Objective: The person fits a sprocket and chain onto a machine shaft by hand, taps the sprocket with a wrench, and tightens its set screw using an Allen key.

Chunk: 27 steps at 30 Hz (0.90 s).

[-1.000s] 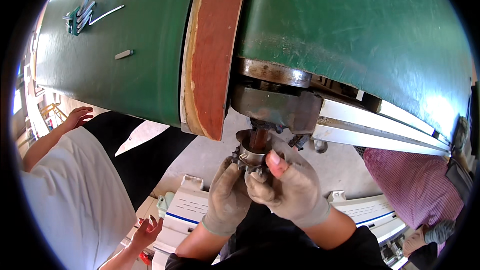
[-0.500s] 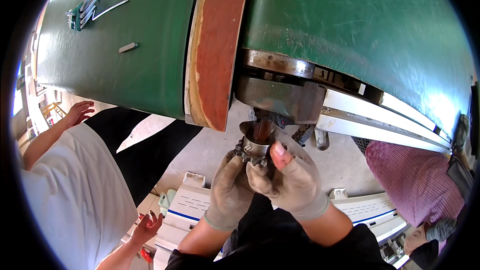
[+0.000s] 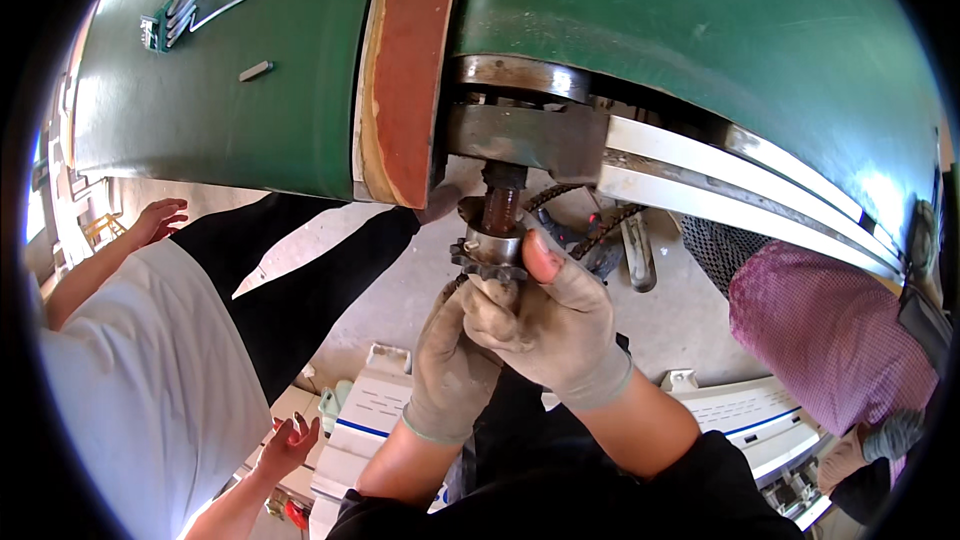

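Note:
Both my hands wear soiled pale gloves. My right hand (image 3: 540,325), its thumb tip exposed, is closed on a toothed metal sprocket (image 3: 483,267) with a shiny collar (image 3: 490,245) around a rusty, greasy shaft (image 3: 501,205). The shaft hangs from a dark metal housing (image 3: 520,137) below the green belt (image 3: 690,10). My left hand (image 3: 445,370) is closed just below the sprocket, behind my right hand; what its fingertips grip is hidden.
A co-worker in white (image 3: 150,360) stands left; another in checkered cloth (image 3: 810,330) is at right. Hex keys (image 3: 180,15) and a small bar (image 3: 256,71) lie on the left belt section (image 3: 220,130). A wooden strip (image 3: 400,70), white rails (image 3: 730,195) and a braided cable (image 3: 620,220) surround the work.
The machine appears higher in the picture, exposing more floor and the braided cable. My right hand has shifted slightly left with the sprocket, now covering more of my left hand's fingers.

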{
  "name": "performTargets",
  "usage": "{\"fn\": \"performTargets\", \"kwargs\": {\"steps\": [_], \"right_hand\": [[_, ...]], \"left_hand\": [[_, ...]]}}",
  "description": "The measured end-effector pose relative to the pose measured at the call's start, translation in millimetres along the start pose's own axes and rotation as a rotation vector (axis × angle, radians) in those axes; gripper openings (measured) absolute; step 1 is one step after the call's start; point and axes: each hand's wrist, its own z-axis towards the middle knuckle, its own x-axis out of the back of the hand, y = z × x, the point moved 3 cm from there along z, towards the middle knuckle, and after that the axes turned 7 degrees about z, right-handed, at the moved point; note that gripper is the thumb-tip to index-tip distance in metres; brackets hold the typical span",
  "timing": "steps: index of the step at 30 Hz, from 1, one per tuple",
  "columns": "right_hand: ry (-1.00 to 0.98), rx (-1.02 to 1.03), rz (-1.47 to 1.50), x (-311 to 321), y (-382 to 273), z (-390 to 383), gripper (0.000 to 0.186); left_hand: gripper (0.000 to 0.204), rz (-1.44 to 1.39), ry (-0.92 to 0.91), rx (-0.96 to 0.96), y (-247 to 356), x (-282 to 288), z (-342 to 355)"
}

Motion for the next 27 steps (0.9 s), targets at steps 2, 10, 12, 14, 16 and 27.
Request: {"fn": "performTargets", "kwargs": {"steps": [2,10,12,14,16,27], "right_hand": [[0.185,-0.004,0.054,-11.3,6.6,-0.6,0.045],[0.097,0.107,-0.508,-17.3,-12.7,-1.7,0.049],[0.07,-0.042,-0.417,-15.6,-11.5,0.6,0.048],[0.056,0.096,-0.525,-14.5,-6.6,2.6,0.047],[0.098,0.264,-0.512,-27.5,4.5,2.4,0.044],[0.085,-0.032,-0.265,-30.0,-11.8,7.6,0.05]], "left_hand": [[0.04,-0.314,0.001,0.077,7.1,-9.0,-1.2],[0.042,-0.479,-0.226,0.012,0.9,-3.9,-4.8],[0.042,-0.429,-0.19,0.047,5.3,-2.6,-11.8],[0.042,-0.315,0.015,0.06,7.4,-15.5,-5.6],[0.043,-0.398,-0.079,-0.008,4.6,-10.4,0.1],[0.038,-0.432,-0.099,0.008,0.7,-7.4,-1.9]]}}
